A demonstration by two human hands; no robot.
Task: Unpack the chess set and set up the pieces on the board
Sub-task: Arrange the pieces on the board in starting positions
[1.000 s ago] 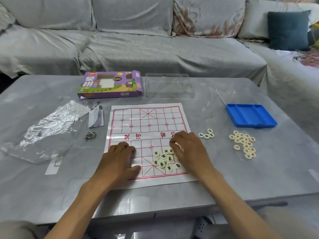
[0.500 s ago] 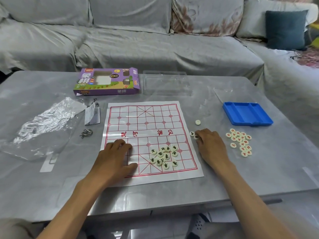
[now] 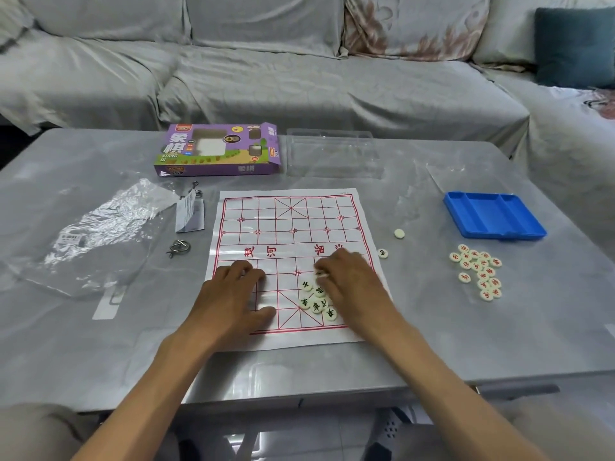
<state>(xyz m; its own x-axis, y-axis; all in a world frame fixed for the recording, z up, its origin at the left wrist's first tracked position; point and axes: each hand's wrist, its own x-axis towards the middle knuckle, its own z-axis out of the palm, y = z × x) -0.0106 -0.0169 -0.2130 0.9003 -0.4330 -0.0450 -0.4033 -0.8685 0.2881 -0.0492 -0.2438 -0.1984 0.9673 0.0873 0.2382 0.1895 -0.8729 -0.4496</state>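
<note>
A grey sofa [image 3: 266,78] with a dark teal cushion [image 3: 574,48] fills the back of the room, far beyond both hands. In front of it stands the grey tabletop [image 3: 432,344], which carries all the things.

The paper board [image 3: 289,227] with red lines lies flat under both hands. The left hand [image 3: 229,301] rests palm down on the near left part of the board, and its grip is spread, the fingers straight and pressing the paper, the thumb out to the side. The right hand [image 3: 352,287] lies over the near right part of the board. Its fingertips [image 3: 321,272] are bent down at a small white disc, but I cannot tell for sure if this grip pinches the disc or only touches it.

Well to the left of the left hand lies a crumpled clear plastic bag [image 3: 96,234]. Beyond the hands, at the far edge of the tabletop, sits the purple box [image 3: 218,149], and just beside it, to the right, a clear plastic tray [image 3: 332,153]. To the right of the right hand and farther away lies the blue tray [image 3: 494,216].

Between the left hand and the bag lie a white leaflet [image 3: 189,212] and a small metal ring puzzle [image 3: 179,247].

The black-marked pieces [image 3: 316,299] lie in a small heap on the board, just below the right hand's fingers, touching each other. The red-marked pieces [image 3: 477,271] lie in a group on the tabletop, well to the right of the right hand, near the blue tray. Two single pieces lie off the board to the right: one black-marked single piece [image 3: 382,253] just beside the board edge, and one blank-faced piece [image 3: 399,233] a little farther.
</note>
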